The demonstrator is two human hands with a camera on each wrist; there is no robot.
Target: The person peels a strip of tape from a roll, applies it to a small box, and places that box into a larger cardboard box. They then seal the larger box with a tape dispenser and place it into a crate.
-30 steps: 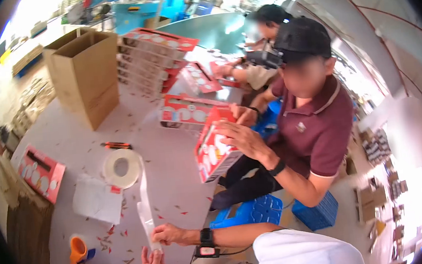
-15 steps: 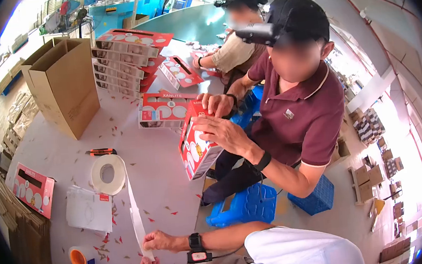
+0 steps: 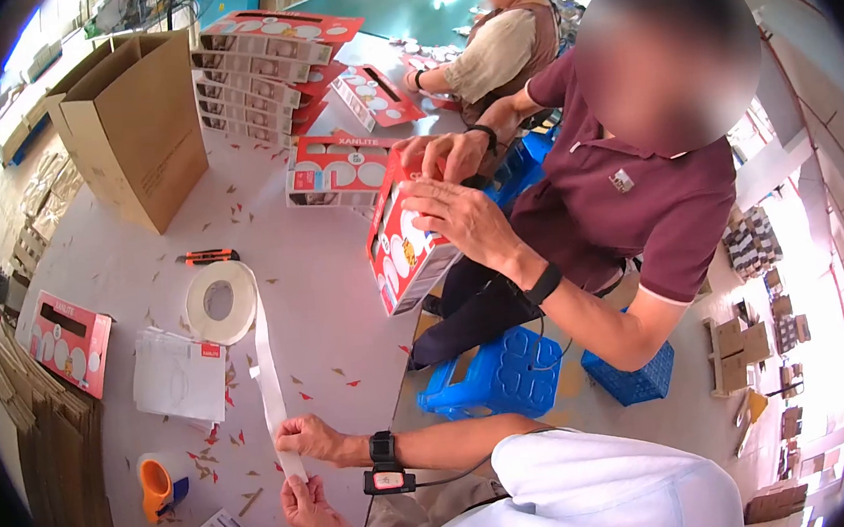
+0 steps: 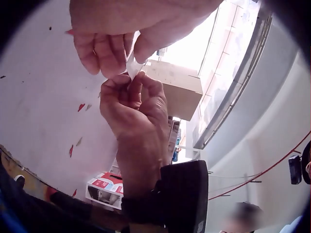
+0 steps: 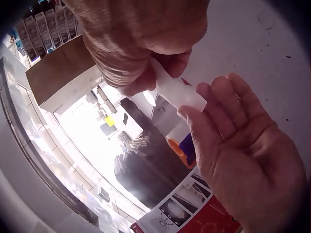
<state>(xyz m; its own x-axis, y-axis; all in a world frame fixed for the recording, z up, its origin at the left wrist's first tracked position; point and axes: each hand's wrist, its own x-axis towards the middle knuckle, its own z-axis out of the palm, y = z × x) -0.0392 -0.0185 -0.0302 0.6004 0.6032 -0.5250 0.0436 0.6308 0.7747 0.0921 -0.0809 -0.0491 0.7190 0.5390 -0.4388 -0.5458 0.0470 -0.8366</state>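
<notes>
From a roll of white tape (image 3: 201,323) lying on the table, a strip of tape (image 3: 270,382) runs toward my hands. My right hand (image 3: 312,442) pinches the strip a little short of its end, fingers curled. My left hand (image 3: 315,514) is just below it in the head view, at the strip's free end (image 5: 189,98). In the right wrist view the left thumb (image 5: 187,115) lies against that end, with the fingers behind it. The left wrist view has both hands close together, a bit of tape between them.
An orange tape dispenser (image 3: 154,488), white papers (image 3: 179,375) and a utility knife (image 3: 209,256) lie nearby. A tall cardboard box (image 3: 156,151) and stacked red-and-white cartons (image 3: 251,88) stand farther back. Across the corner, another person (image 3: 626,185) handles a red-and-white box (image 3: 403,250).
My left fingertips have come in on the strip's end, while my right hand keeps its pinch. The head view has shifted. The other person still works at the same box.
</notes>
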